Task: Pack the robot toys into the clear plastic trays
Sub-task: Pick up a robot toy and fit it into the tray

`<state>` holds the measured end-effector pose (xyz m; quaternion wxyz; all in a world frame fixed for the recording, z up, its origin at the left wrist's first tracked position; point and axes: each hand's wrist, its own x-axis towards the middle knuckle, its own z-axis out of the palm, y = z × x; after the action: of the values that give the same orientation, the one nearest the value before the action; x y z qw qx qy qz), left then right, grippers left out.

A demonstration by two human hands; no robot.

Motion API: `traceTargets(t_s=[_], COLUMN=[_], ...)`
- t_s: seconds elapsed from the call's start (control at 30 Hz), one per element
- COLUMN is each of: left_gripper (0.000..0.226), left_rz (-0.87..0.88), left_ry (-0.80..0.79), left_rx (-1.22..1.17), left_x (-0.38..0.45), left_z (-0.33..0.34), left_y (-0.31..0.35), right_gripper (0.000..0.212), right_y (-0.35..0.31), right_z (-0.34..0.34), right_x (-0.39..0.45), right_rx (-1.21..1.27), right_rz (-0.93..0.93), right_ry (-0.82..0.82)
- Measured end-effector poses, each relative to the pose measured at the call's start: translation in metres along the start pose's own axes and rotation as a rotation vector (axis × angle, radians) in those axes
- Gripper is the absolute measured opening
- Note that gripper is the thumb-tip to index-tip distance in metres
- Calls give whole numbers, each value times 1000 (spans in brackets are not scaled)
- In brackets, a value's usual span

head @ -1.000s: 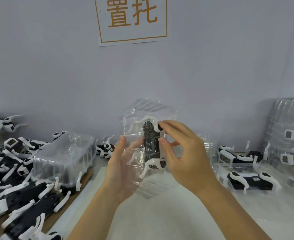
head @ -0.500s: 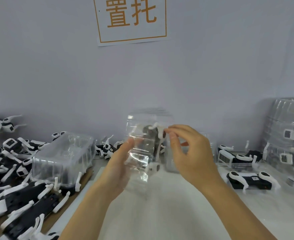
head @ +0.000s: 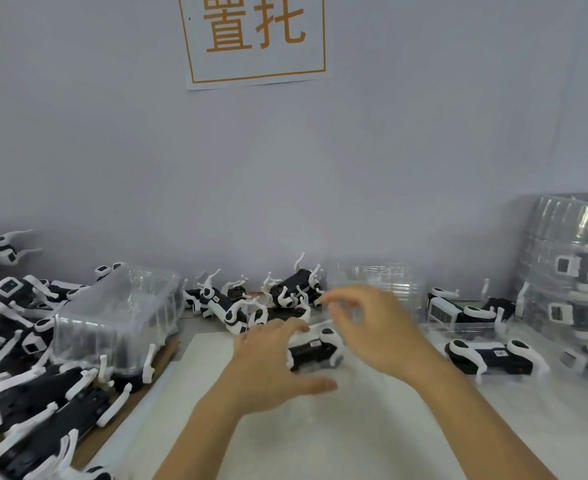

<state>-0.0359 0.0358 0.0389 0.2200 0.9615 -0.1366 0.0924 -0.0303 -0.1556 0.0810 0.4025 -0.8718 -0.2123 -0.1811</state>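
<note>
Clear tray (head: 323, 379), left hand (head: 271, 367) spread, right hand (head: 377, 332) curled

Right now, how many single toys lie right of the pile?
3 plainly: toy between left hand and right hand, one further right, one behind that. Right edge may hide more.

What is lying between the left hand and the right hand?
In the head view, a black-and-white robot toy lies between the left hand and right hand.

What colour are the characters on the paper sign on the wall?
Orange, on a white paper sign with a thin orange border; clear in the head view.
</note>
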Motion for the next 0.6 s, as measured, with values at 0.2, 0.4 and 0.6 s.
traceTargets(t_s=[0.2,0.4,0.6], left_gripper=[87,55,40], left_rz=[7,-494,-573], left_ry=[26,-9,-187], left_rx=[-91,-149,-439], left_x=[1,3,1], left_z=[9,-8,-6], left_y=[7,-10,-8], right_gripper=[35,37,52], right_y=[16,24,24], right_z=[8,-1,-5], right_x=[-9,-11,-14], right_rx=[-253,-411,-406], right_rz=[176,281,404], right_ry=[-392,-275,-297])
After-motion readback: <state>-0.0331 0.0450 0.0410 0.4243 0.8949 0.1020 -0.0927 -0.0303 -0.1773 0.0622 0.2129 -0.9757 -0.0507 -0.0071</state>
